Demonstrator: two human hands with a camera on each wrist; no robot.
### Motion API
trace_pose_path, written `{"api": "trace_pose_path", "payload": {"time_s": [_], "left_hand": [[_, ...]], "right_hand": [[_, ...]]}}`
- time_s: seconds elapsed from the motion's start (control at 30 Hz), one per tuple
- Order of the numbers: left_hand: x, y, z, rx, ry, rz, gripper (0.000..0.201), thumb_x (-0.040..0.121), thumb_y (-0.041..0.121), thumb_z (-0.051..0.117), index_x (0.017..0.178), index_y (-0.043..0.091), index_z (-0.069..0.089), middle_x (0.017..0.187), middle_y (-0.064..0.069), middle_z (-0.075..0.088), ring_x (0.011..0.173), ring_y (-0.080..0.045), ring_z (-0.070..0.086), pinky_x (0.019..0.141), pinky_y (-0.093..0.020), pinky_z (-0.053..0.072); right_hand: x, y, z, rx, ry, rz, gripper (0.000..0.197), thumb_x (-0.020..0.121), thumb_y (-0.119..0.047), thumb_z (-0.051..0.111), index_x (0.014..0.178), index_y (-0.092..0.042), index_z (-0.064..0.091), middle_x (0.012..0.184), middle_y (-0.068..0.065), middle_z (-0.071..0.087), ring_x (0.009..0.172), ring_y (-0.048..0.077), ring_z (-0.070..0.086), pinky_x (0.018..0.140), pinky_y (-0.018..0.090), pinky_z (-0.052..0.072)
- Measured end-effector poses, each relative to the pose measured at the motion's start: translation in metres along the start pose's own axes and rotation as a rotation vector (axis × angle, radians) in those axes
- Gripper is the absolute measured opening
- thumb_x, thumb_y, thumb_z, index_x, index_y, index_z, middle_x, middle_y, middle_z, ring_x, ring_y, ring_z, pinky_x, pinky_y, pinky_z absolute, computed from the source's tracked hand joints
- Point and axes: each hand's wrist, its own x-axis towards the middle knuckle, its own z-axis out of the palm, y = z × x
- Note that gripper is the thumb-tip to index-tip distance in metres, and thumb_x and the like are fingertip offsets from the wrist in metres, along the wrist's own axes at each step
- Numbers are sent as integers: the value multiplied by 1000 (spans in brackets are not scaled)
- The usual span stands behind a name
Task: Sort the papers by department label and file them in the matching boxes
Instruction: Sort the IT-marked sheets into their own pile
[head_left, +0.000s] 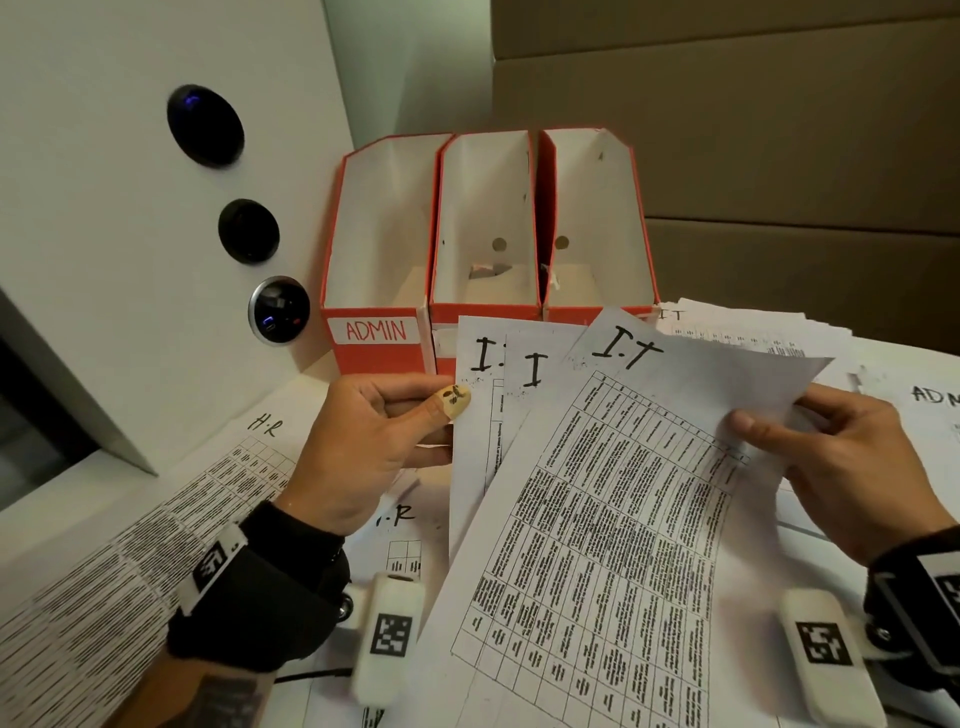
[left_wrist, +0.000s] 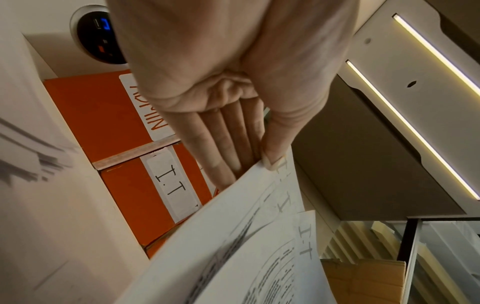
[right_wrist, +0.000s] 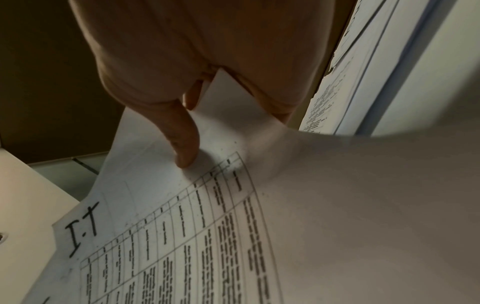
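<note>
Three orange file boxes stand in a row at the back: the ADMIN box (head_left: 376, 291), the I.T box (head_left: 485, 249) (left_wrist: 145, 197) in the middle, and a third box (head_left: 597, 234) whose label the papers hide. My left hand (head_left: 374, 441) pinches two sheets marked I.T (head_left: 485, 395) by their left edge, thumb on top (left_wrist: 272, 152). My right hand (head_left: 841, 467) pinches the right edge of another I.T sheet (head_left: 613, 493) (right_wrist: 182, 226) with a printed table, overlapping the left-hand sheets, in front of the boxes.
H.R sheets (head_left: 171, 509) lie on the white desk at the left, and an ADMIN sheet (head_left: 930, 410) at the right. A loose paper stack (head_left: 743, 327) sits behind my right hand. A white panel with round black knobs (head_left: 205, 124) rises on the left; cardboard stands behind.
</note>
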Motion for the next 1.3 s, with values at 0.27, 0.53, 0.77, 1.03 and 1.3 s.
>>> {"api": "trace_pose_path", "payload": {"time_s": [0.27, 0.53, 0.77, 1.03, 1.3], "left_hand": [[0, -1, -3, -61, -64, 6, 24, 79, 20, 73, 100, 11, 81, 97, -13, 82, 78, -24, 80, 63, -30, 63], [0, -3, -4, -24, -154, 17, 25, 70, 32, 80, 90, 19, 86, 99, -13, 82, 86, -25, 80, 67, -32, 65], [-2, -2, -6, -56, -248, 25, 33, 65, 45, 90, 89, 23, 86, 93, -9, 82, 80, -21, 81, 64, -29, 64], [-5, 2, 6, 34, -17, 226, 25, 83, 4, 74, 106, 13, 73, 91, -5, 83, 84, -22, 81, 65, -30, 65], [-11, 7, 5, 259, 33, 447, 30, 72, 12, 86, 96, 29, 77, 97, 14, 81, 88, -11, 78, 72, -23, 63]], "right_hand": [[2, 0, 0, 30, -24, 60, 50, 56, -20, 87, 103, -3, 77, 104, 15, 80, 89, 28, 78, 73, 29, 64], [0, -2, 3, 105, -19, 86, 32, 70, 0, 74, 102, 3, 75, 97, 12, 81, 81, 23, 78, 66, 23, 62], [1, 0, 2, 137, -26, 99, 28, 70, 4, 73, 98, 8, 73, 92, 18, 79, 77, 25, 76, 65, 24, 60], [0, -2, 2, 122, 1, 103, 22, 70, 2, 75, 92, 2, 76, 92, 18, 79, 77, 26, 76, 62, 23, 60], [-2, -5, 2, 130, -19, 118, 47, 61, -5, 81, 107, 3, 72, 98, 19, 79, 81, 27, 78, 65, 25, 62]]}}
